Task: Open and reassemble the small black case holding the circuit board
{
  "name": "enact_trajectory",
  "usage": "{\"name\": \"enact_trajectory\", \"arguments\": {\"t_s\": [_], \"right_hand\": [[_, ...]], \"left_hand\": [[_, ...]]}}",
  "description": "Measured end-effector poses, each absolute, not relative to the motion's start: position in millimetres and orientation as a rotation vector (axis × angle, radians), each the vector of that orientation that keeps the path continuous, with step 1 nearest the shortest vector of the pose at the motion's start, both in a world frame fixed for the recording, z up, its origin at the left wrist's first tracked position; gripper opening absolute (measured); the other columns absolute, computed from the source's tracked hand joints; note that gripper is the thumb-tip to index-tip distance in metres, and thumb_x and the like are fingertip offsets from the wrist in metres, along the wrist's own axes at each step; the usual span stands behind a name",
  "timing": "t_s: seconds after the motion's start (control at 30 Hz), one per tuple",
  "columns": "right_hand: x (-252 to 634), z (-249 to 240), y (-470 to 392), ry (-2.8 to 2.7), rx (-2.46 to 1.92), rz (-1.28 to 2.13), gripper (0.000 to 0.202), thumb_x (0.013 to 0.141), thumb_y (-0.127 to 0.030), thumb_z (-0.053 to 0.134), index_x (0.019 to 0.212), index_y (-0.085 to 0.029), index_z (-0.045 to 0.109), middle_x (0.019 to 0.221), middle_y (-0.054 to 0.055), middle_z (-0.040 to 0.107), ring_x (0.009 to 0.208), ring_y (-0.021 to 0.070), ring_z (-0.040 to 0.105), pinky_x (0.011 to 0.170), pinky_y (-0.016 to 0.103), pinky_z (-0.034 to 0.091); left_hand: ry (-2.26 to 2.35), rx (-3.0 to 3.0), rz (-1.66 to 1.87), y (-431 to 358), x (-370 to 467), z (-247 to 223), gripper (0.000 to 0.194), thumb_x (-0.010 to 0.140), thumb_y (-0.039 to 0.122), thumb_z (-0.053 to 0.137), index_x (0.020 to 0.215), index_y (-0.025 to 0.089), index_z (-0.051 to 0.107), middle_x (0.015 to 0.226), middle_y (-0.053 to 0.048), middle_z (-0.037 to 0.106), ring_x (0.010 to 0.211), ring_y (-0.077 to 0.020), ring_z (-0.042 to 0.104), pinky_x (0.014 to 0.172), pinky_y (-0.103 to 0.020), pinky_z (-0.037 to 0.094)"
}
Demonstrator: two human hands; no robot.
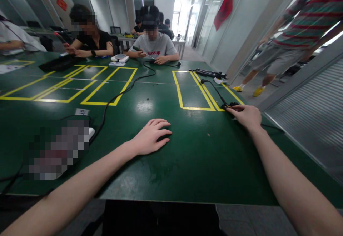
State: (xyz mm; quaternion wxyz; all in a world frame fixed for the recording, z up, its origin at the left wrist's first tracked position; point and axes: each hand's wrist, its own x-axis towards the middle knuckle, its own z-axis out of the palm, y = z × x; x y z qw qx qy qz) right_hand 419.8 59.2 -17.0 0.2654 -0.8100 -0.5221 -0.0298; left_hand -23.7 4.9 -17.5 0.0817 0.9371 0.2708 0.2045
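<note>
My left hand [151,136] lies flat on the green table [177,171], fingers apart and nothing in them. Over at the right edge, my right hand [247,116] is closed with thumb and fingertips on a black cable [220,94]. A dark rounded end [203,81] of that cable points away from me, towards the far side. Beside my right fingertips sits a dark bundle [235,105], partly hidden by the hand, and its kind is unclear. More black cord [272,126] trails off to the right of the hand.
Yellow tape outlines [197,108] mark the tabletop. A folded black tripod-like item [210,73] lies at the far right. Another black cable [105,109] runs along the left, near a blurred-out device [60,150]. Two people [152,46] sit opposite; another person [292,32] stands right.
</note>
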Motion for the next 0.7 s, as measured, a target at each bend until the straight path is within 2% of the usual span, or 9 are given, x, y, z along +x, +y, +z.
{"name": "enact_trajectory", "arguments": {"t_s": [0.17,0.5,0.6,0.7], "right_hand": [[411.9,-11.4,57.5,-1.41,-2.184,-0.023,0.035,0.075,-0.049,0.075,0.096,-0.022,0.081,0.09,0.01,0.077,0.087,0.0346,0.071,0.061,0.038,0.046],[410.6,-12.6,60.0,-1.344,-2.137,-0.015,0.036,0.071,-0.047,0.077,0.096,-0.022,0.074,0.087,0.007,0.073,0.08,0.0287,0.068,0.058,0.033,0.043],[412.1,-13.1,59.3,-1.334,-2.071,-0.055,0.038,0.073,-0.046,0.075,0.101,-0.02,0.074,0.085,0.008,0.072,0.079,0.0277,0.067,0.061,0.033,0.045],[415.9,-13.8,58.8,-1.282,-2.036,-0.192,0.039,0.08,-0.043,0.07,0.106,-0.016,0.075,0.09,0.012,0.072,0.085,0.0293,0.067,0.071,0.036,0.049]], "left_hand": [[0.807,2.797,0.614,5.4,-24.1,-18.1,0.024,0.1,0.029,0.064,0.12,0.02,0.073,0.138,-0.012,0.066,0.138,-0.0298,0.052,0.114,-0.052,0.044],[0.807,2.792,0.613,5.5,-24.3,-18.3,0.023,0.1,0.03,0.064,0.119,0.02,0.073,0.138,-0.012,0.066,0.137,-0.0293,0.053,0.114,-0.051,0.045],[0.811,2.794,0.607,5.5,-24.6,-18.3,0.023,0.1,0.03,0.064,0.119,0.02,0.073,0.138,-0.012,0.066,0.137,-0.0294,0.053,0.114,-0.051,0.045],[0.81,2.795,0.592,5.7,-24.6,-18.1,0.024,0.1,0.03,0.064,0.12,0.02,0.073,0.139,-0.012,0.065,0.137,-0.0298,0.053,0.114,-0.052,0.045]]}}
